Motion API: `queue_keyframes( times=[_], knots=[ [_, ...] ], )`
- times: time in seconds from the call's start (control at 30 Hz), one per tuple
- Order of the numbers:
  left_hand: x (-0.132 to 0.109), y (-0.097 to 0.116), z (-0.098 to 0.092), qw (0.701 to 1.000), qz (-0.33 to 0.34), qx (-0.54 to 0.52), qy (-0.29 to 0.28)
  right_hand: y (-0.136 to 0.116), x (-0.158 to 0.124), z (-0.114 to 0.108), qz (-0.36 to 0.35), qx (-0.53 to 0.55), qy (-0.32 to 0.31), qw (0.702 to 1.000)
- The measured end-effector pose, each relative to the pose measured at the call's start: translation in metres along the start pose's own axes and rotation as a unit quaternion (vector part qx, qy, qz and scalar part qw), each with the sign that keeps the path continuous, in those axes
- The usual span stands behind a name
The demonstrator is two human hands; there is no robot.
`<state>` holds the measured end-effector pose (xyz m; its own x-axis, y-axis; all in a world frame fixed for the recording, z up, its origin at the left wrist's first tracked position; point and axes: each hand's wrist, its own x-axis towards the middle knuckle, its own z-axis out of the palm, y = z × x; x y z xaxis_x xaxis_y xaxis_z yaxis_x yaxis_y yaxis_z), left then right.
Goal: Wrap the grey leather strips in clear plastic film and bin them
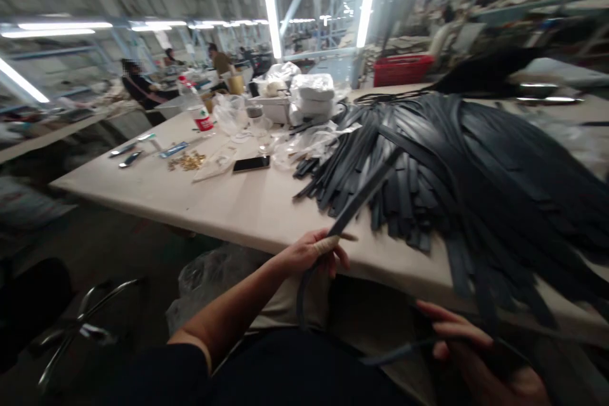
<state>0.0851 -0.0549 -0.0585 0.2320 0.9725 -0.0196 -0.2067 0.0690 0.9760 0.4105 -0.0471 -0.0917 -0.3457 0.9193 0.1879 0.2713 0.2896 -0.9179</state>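
My left hand (321, 252) is closed around a long dark strap (364, 193) at the table's front edge. From there the strap slants up to the pile, and its other end hangs below my wrist. One of my left fingers is wrapped in something pale. Low on the right, off the table, my right hand (469, 346) is closed on another dark strap (404, 351); it is blurred, and part of this strap is lost in shadow. A big heap of dark straps (428, 139) covers the table's right side, with loose ends over the front edge.
On the pale table (181, 203) lie a phone (252, 164), small gold-coloured metal pieces (191, 161), plastic bags (304, 149) and a bottle (202, 115). A red basket (402, 70) stands behind. At lower left is a chair base (85, 323). People (140, 85) sit farther back.
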Motion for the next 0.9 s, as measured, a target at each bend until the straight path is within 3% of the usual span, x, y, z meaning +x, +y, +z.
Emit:
queue_keyframes(
  times=[0.1,0.23,0.43,0.6,0.7,0.8,0.9],
  knots=[
    [-0.004,-0.019,0.027,0.981,-0.086,0.086,-0.154,-0.011,0.01,-0.003,0.057,0.135,0.058,0.987],
    [-0.003,-0.034,0.042,0.955,-0.145,0.107,-0.234,-0.017,0.017,-0.017,0.071,0.266,0.115,0.954],
    [0.001,-0.043,0.051,0.939,-0.174,0.122,-0.271,-0.026,0.004,-0.037,0.03,0.3,0.127,0.945],
    [0.002,-0.043,0.057,0.928,-0.184,0.148,-0.287,-0.033,0.005,-0.047,-0.013,0.255,0.142,0.956],
    [0.01,-0.031,0.066,0.939,-0.098,0.184,-0.275,-0.04,0.005,-0.041,0.006,0.197,0.156,0.968],
    [0.023,-0.015,0.086,0.947,0.002,0.201,-0.249,-0.05,0.003,-0.028,0.013,0.138,0.159,0.978],
    [0.034,-0.008,0.112,0.955,0.019,0.184,-0.233,-0.058,0.0,-0.019,-0.019,0.072,0.148,0.986]
  ],
)
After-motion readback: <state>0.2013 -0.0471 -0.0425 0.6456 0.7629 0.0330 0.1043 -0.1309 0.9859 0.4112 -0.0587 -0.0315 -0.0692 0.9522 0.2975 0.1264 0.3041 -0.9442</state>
